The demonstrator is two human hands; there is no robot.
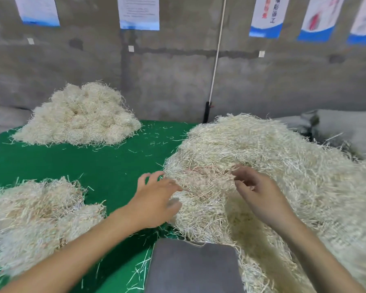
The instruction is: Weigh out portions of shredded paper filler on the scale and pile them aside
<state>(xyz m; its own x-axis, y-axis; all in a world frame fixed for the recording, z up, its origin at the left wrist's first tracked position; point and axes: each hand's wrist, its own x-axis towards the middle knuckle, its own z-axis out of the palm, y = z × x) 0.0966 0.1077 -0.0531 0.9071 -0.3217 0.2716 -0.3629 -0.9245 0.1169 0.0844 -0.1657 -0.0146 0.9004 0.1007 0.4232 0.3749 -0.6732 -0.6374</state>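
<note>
A green worktop (106,166) carries three masses of shredded paper. The biggest, a heap (283,166), fills the right side from near the back edge down to the near right corner and runs out of view on the right. A far pile (78,117) sits at the back left corner, well apart from the heap, with loose strands scattered on the green between them. A near pile (34,218) lies along the left edge toward the front. The scale (192,267), a bare grey platform, sits at the middle of the near edge. Its right side touches the foot of the heap, and a few strands lie over its back rim.

Both hands are at the heap's left flank, beyond the scale. The left hand (154,199) reaches in from the left with fingers spread and only lightly bent. Its fingertips are at the heap's edge and it grips nothing. The right hand (260,195) is over the heap with fingers curled toward the thumb. Strands lie right by the fingertips, but blur keeps me from telling whether it pinches any.

Behind the worktop stands a grey concrete wall (178,81) with posters (138,12) hung along its top. A white cord (217,53) runs down the wall to the back edge. Grey sacks (347,132) lie past the heap at the back right.
</note>
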